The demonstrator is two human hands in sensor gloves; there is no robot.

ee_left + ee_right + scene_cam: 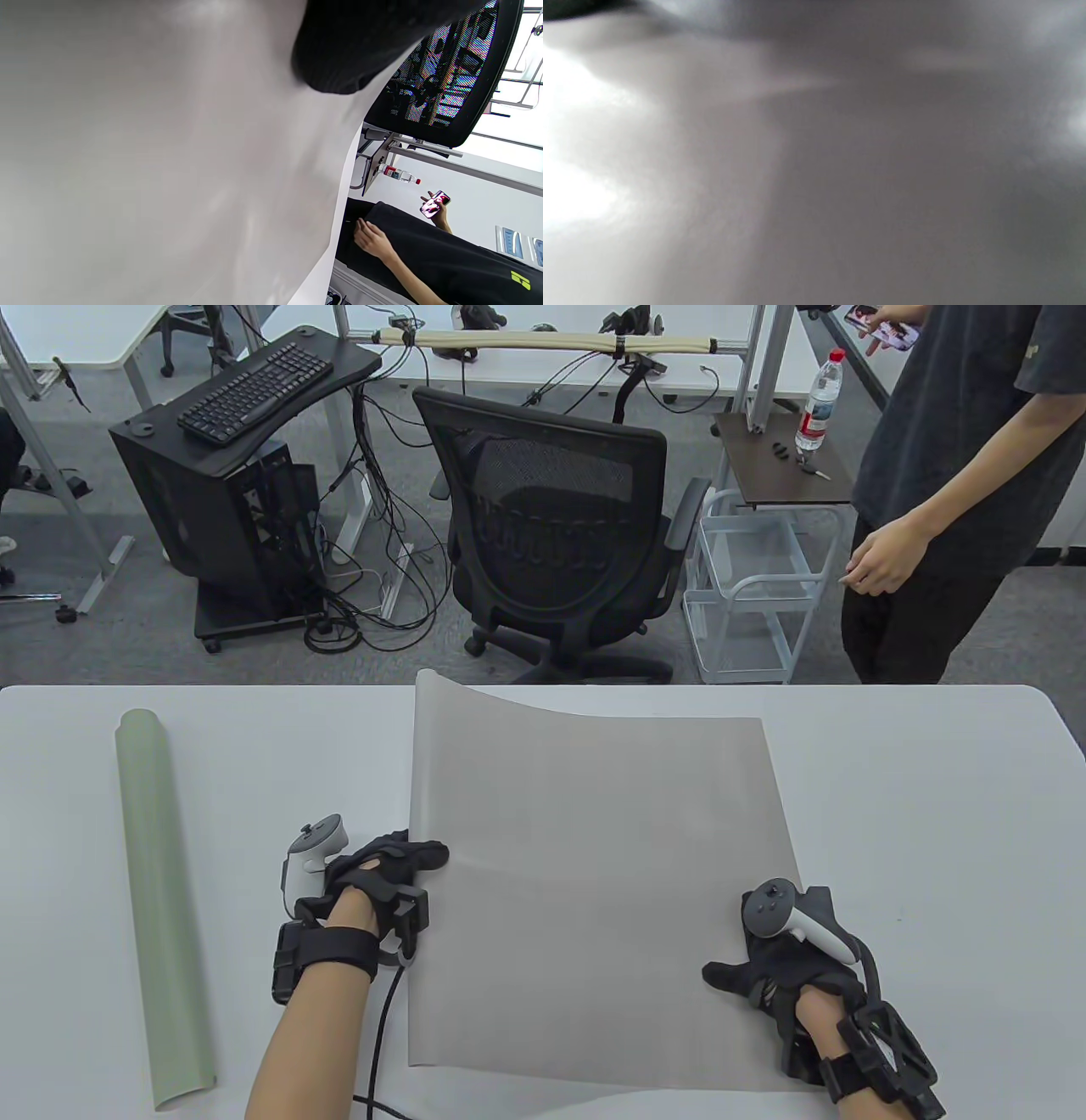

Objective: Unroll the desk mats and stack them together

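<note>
A grey desk mat [594, 891] lies unrolled on the white table [933, 780]; its far left corner curls up off the table. My left hand [399, 861] rests with its fingers on the mat's left edge. My right hand [768, 976] lies flat on the mat's near right part. A pale green mat [161, 899] lies rolled up at the table's left, apart from both hands. In the left wrist view the grey mat [148, 161] fills the frame under a gloved finger [352, 51]. The right wrist view shows only blurred grey mat [840, 178].
A black office chair [551, 534] stands just beyond the table's far edge. A person in a dark shirt [959, 475] stands at the far right next to a white wire cart [755, 594]. A computer stand with a keyboard [254, 390] is at the far left.
</note>
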